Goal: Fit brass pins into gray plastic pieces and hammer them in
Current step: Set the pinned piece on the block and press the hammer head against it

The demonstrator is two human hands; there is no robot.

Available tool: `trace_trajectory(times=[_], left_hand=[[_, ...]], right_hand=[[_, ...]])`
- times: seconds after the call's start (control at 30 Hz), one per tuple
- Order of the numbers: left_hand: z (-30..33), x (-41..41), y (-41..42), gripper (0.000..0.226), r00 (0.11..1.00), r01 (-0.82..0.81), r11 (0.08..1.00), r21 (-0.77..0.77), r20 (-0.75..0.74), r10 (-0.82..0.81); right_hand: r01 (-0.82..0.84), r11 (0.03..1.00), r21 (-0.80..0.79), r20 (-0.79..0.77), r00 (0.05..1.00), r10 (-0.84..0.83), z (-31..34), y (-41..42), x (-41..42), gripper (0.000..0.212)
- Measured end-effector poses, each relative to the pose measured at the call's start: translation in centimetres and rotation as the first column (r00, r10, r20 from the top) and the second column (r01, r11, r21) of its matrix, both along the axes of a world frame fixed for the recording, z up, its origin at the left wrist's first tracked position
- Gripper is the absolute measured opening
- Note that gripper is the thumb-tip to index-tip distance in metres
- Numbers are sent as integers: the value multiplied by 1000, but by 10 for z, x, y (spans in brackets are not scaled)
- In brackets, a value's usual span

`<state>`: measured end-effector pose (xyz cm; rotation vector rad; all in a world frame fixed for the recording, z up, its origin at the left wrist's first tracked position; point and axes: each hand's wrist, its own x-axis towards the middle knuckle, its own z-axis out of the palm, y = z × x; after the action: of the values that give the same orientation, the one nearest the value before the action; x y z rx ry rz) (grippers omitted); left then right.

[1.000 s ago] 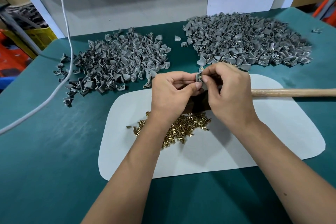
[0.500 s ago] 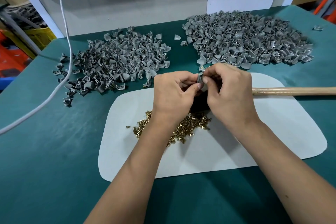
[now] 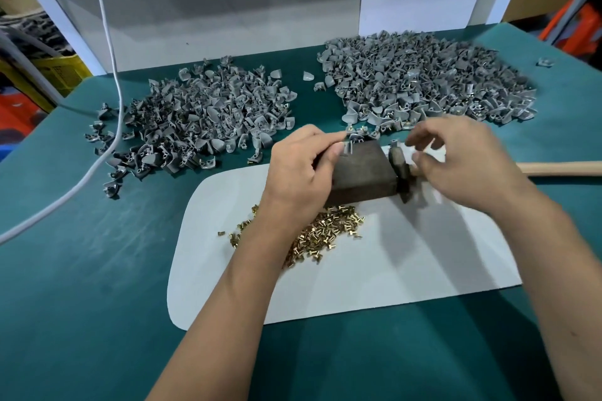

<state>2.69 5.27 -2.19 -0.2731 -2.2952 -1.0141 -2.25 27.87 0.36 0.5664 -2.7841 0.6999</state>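
The left hand (image 3: 303, 169) now pinches the gray plastic piece (image 3: 348, 147) alone at the far edge of the dark block (image 3: 361, 172), while the right hand (image 3: 462, 159) has let go and hovers, blurred and loosely open, over the hammer (image 3: 399, 163) — so hammering looks next. No containers show — unfitted pieces (image 3: 202, 117), brass pins (image 3: 322, 234) and finished pieces (image 3: 423, 81) lie in loose heaps.

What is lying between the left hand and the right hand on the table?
In the head view, a dark block sits between the left hand and the right hand, with the hammer head beside the block's right edge.
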Motion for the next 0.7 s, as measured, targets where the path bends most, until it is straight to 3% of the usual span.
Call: trace_trajectory(times=[0.07,0.1,0.2,0.3,0.37,0.47,0.57,0.63,0.7], left_hand=[[-1,-2,-6,17,999,27,999,-21,42,-26],[-2,-2,-8,15,997,31,999,-41,71,-28],[-5,-4,-12,8,988,21,1000,-2,153,-20],[-6,-3,-16,10,979,13,994,106,202,-34],[-5,-2,-19,14,976,0,991,134,215,-29],[-3,-1,-19,12,972,-30,986,163,234,-9],[-3,-1,-16,12,967,-28,984,174,256,-18],[-4,-1,-14,12,962,-37,984,172,274,-12],[-5,-2,-14,13,960,-42,983,179,279,-10]], right_hand=[[-7,969,246,162,986,-34,-2,18,-7,24],[-29,956,291,212,977,-35,-4,23,-8,25],[-51,971,234,226,974,-3,-9,24,-11,19],[-58,955,290,195,981,1,-13,24,-17,13],[-2,971,240,145,989,-34,-10,26,-19,14],[69,998,1,69,995,-69,5,24,-16,21],[-12,982,-187,-5,1000,11,21,9,-3,21],[-93,978,-188,-6,996,94,26,-5,6,28],[-133,987,-91,53,989,138,22,-16,11,27]])
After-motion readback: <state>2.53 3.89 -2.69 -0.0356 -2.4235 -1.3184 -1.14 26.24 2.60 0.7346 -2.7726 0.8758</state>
